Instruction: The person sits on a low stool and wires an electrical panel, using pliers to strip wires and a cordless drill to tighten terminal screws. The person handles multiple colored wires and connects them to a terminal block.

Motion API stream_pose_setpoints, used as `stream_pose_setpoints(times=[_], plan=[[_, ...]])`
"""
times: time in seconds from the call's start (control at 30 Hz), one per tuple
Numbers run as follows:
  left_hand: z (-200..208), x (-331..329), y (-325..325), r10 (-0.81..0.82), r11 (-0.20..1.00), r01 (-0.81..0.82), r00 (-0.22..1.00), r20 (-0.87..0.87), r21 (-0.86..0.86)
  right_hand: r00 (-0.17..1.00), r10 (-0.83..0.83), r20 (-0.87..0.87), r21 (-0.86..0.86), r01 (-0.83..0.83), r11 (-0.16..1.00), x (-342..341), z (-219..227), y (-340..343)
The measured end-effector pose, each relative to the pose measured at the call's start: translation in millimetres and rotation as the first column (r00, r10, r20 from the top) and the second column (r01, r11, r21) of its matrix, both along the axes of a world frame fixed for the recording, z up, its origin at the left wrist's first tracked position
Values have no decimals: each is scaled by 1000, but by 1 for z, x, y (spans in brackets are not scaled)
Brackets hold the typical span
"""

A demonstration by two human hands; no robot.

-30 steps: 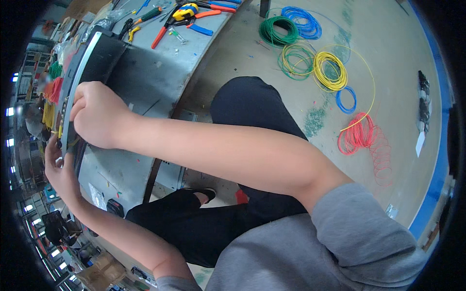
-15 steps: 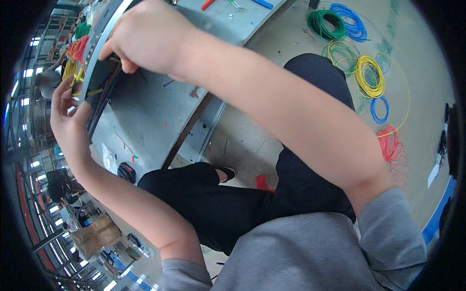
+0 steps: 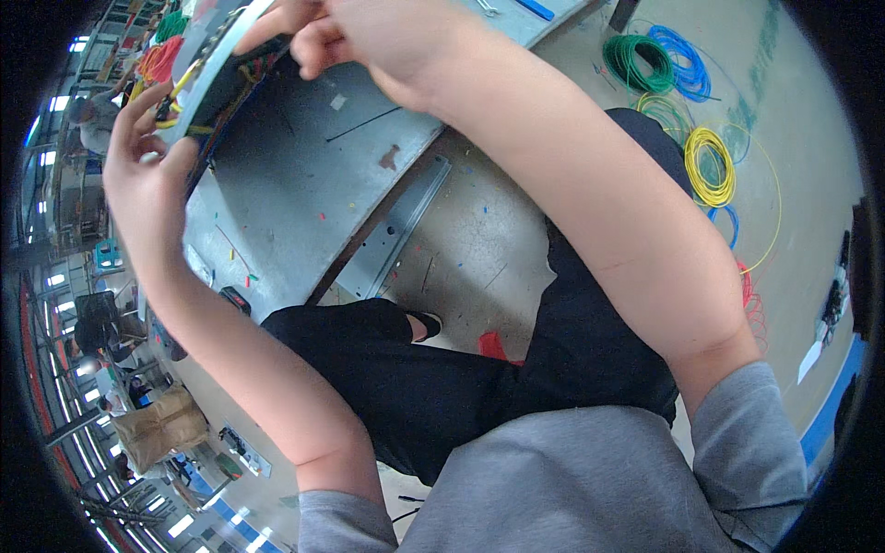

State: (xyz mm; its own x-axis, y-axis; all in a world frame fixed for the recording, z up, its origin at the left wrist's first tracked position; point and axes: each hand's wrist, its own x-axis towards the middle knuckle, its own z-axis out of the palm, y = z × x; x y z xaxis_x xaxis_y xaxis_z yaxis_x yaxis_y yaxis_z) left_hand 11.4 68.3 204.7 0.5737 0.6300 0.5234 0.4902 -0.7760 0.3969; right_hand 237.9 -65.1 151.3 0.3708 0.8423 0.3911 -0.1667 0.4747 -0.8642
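Workshop: grey workbench, coloured wire coils on stained floor.

hands at pale-edged panel | yellow coil on floor

No readable lettering, labels, numbers or signs — near or far — anywhere in head view.

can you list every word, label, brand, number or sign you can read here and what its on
No word, label, brand, number or sign can be read in this view.
Panel at the hands: seen nearly edge-on and blurred; any marking is unreadable.
White slip on the floor at far right: too small to tell whether anything is printed on it.
Workbench: no lettering shows on the part in view.
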Motion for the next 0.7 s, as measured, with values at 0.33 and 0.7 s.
stream_pose_setpoints(times=[0.33,0.7], plan=[[-26,36,-45,69,995,-71,997,28,67,944,-196,-264,-281,119,952,9,-2,-21],[-80,12,-92,-80,989,84,996,37,-122,938,-298,-176,-606,135,784,31,-69,-63]])
